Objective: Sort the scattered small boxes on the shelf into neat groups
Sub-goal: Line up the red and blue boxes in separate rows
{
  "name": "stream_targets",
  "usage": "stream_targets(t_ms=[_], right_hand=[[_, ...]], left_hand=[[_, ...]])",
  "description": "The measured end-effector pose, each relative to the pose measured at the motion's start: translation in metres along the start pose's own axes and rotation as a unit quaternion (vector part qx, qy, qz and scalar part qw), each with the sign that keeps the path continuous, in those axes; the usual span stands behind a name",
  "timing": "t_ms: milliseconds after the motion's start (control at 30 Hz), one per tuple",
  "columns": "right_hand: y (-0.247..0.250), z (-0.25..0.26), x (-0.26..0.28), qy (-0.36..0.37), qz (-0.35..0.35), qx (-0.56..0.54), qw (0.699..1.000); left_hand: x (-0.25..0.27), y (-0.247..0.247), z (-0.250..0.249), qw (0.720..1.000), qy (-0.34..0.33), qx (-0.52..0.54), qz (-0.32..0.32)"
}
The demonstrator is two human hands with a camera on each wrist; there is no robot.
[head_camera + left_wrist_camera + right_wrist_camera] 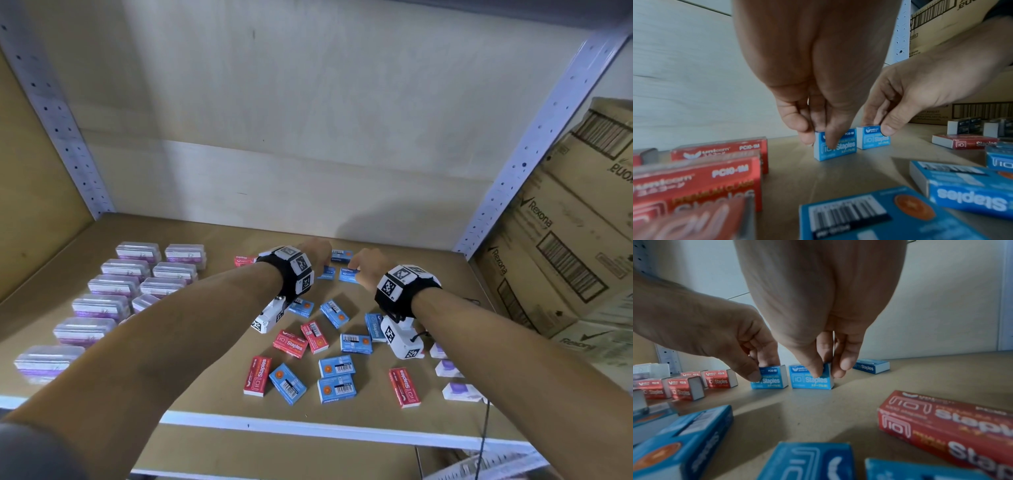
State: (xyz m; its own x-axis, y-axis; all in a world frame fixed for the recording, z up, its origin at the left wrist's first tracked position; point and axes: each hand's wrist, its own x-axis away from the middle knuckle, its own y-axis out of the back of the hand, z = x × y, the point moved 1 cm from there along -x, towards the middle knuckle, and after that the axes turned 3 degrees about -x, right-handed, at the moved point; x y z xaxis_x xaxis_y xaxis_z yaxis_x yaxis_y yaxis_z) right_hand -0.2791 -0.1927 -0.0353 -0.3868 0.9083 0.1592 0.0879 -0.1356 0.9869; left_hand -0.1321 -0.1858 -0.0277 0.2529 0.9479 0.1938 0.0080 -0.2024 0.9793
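Two blue staple boxes stand on edge side by side at the back of the shelf (371, 409). My left hand (317, 255) (818, 138) pinches the left blue box (327, 274) (835, 147) between thumb and fingers. My right hand (364, 267) (827, 371) pinches the right blue box (348, 275) (810, 378) the same way. Both boxes touch the board. Several red and blue staple boxes (317, 346) lie scattered in front of the hands. A third blue box (342, 255) (871, 366) lies flat behind them.
Upright red boxes (719, 379) stand grouped left of the hands. Clear cases with purple labels (137, 274) fill two rows at the far left. White and purple boxes (448, 368) sit at the right. Cardboard cartons (565, 222) stand beyond the right upright (534, 144).
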Motion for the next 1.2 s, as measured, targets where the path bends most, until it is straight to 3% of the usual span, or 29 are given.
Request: stream_targets(t_ms=[233,533,800,933,1200], right_hand=[[-0.001,-0.002,-0.001,0.001,0.002,-0.009,1.000],[0.025,-0.027,-0.001,-0.037,-0.012,-0.099,0.994],[0.022,-0.061,-0.009,-0.067,0.003,-0.018,0.998],[0.012,-0.063,-0.016,-0.127,0.009,-0.011,0.992],[-0.002,-0.074,-0.029,-0.119,0.029,-0.043,0.992]], left_hand=[[0.004,0.003,0.001,1.000,0.008,0.002,0.003],[-0.002,0.030,0.002,0.998,0.023,0.024,-0.058],[-0.033,0.030,0.005,0.996,0.010,0.070,-0.056],[-0.042,0.028,0.001,0.996,-0.007,0.087,-0.027],[-0.049,0.025,-0.003,0.998,-0.036,0.045,0.018]])
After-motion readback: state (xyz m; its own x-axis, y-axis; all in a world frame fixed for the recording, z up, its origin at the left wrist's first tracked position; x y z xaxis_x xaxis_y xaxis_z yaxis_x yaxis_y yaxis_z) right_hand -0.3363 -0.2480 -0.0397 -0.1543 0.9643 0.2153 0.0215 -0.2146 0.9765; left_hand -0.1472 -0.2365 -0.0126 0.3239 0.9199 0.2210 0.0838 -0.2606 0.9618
